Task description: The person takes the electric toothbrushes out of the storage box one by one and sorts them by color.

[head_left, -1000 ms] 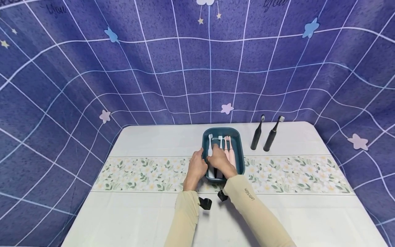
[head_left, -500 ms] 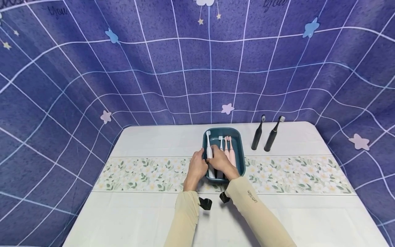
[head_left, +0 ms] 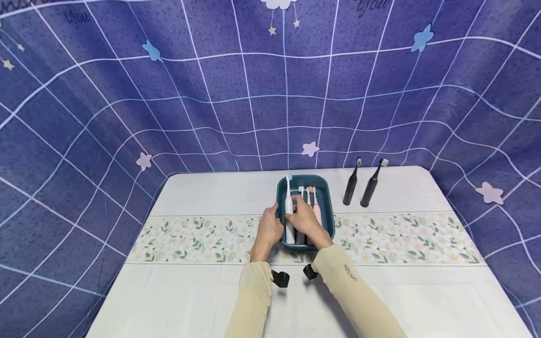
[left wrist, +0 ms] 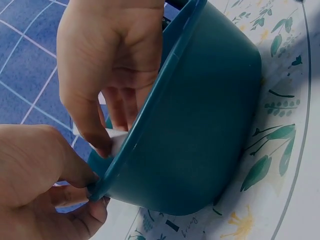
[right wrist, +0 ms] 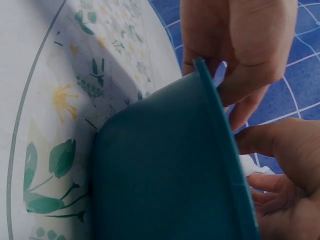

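A dark teal plastic basin (head_left: 332,211) stands on the table with several electric toothbrushes lying inside. My left hand (head_left: 269,228) pinches its left rim, thumb on one side and fingers on the other in the left wrist view. Reaching over the basin, my right hand (head_left: 308,221) pinches a white electric toothbrush (head_left: 289,205) by its handle, and its brush head is near the far rim. Two pink toothbrushes (head_left: 317,211) and another white-necked toothbrush (head_left: 301,190) lie to the right, partly covered by the right hand. The basin's wall (left wrist: 195,125) hides most of the contents in both wrist views.
Two black electric toothbrushes, a left one (head_left: 350,188) and a right one (head_left: 370,190), lie right of the basin. The white table (head_left: 203,300) carries a floral strip (head_left: 190,239). A blue grid-patterned curtain (head_left: 220,112) hangs behind and at both sides.
The white toothbrush has shifted upward in the head view, its head now closer to the far rim. My right hand has moved with it slightly; the left hand keeps its hold.
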A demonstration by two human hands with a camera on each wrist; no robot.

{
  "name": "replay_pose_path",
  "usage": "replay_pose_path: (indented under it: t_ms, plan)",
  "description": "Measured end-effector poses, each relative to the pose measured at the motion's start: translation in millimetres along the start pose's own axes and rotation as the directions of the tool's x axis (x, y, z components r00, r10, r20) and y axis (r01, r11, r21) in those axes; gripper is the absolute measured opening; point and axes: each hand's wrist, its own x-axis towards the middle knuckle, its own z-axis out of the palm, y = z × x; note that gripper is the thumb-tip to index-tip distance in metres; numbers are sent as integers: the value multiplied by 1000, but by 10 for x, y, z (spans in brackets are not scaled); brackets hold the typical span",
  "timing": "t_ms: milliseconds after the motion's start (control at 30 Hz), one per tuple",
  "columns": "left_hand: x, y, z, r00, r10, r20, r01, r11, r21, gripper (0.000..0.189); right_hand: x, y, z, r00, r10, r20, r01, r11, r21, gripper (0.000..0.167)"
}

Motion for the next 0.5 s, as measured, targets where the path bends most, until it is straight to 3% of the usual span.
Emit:
replay_pose_path:
  t_ms: [500]
  plan:
    - [1,11,15,999,-37,7,37,999,-23,52,-88,-16,-154,994,-65,-88,78,985,153,65]
